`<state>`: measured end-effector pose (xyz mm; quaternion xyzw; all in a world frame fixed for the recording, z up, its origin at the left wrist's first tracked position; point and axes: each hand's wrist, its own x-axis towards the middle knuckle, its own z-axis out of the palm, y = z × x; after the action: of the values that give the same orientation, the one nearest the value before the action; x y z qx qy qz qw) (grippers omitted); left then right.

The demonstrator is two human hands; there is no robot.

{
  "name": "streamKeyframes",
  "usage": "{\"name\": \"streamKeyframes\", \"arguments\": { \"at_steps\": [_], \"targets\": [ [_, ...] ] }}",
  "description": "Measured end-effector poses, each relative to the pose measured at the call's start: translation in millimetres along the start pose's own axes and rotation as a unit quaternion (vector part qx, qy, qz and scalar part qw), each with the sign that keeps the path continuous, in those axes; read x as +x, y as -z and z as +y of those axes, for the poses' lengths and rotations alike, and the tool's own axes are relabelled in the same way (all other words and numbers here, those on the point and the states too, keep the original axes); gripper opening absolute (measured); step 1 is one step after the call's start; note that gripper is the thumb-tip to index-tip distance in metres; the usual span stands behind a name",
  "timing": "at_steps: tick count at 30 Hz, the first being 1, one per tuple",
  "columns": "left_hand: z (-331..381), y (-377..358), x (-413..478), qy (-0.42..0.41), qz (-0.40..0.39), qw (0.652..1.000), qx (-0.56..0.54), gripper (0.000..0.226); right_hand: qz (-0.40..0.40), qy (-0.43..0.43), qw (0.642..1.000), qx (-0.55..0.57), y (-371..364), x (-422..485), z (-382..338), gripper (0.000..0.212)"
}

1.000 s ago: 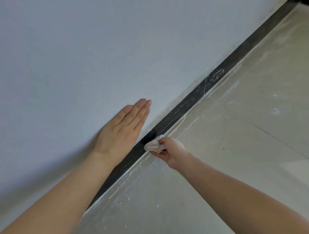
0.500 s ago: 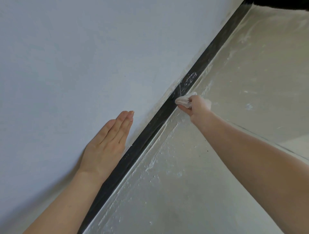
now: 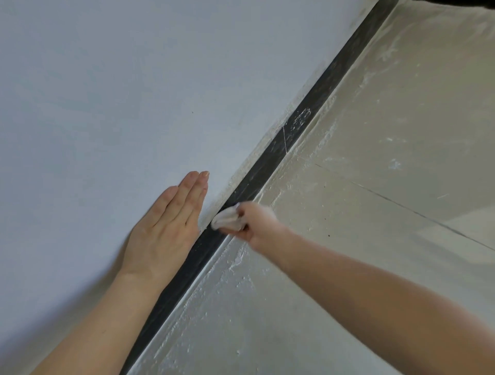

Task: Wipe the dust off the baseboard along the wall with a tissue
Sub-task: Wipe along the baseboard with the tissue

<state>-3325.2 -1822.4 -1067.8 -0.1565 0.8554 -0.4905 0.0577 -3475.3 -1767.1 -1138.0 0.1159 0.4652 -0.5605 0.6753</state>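
Observation:
A black baseboard [image 3: 302, 128] runs diagonally from the lower left to the upper right, between a pale wall and a dusty floor. My right hand [image 3: 255, 222] grips a crumpled white tissue [image 3: 226, 218] and holds it against the baseboard near the middle of the view; the hand is motion-blurred. My left hand [image 3: 167, 227] lies flat on the wall with straight fingers, just left of the tissue. White smudges mark the baseboard further up.
The pale wall [image 3: 120, 93] fills the left half. The beige floor [image 3: 388, 147] on the right shows white dust streaks and a dark tile joint [image 3: 401, 206]. A dark object edge [image 3: 455, 2] sits at the top right.
My right hand slid the tissue up the baseboard to the smudged patch half a second ago, then back down next to my left hand. My left hand stays flat on the wall.

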Motion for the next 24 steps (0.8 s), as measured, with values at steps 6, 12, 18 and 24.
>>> {"name": "streamKeyframes", "arguments": {
  "at_steps": [6, 12, 18, 24],
  "targets": [
    [2, -9, 0, -0.01, 0.033, 0.999, 0.01, 0.06, 0.094, 0.131, 0.986, 0.052, 25, 19, -88, 0.045],
    [1, -7, 2, -0.004, 0.034, 0.999, -0.005, 0.06, 0.155, 0.127, 0.977, 0.075, 44, -1, -72, 0.01],
    [-6, 4, -1, -0.018, -0.006, 1.0, -0.024, 0.06, 0.017, -0.107, 0.993, -0.05, 14, -18, 51, 0.04],
    [-9, 7, -4, -0.038, -0.016, 0.996, -0.077, 0.059, 0.044, -0.001, 0.999, -0.002, -2, -2, -4, 0.034]
  ]
}}
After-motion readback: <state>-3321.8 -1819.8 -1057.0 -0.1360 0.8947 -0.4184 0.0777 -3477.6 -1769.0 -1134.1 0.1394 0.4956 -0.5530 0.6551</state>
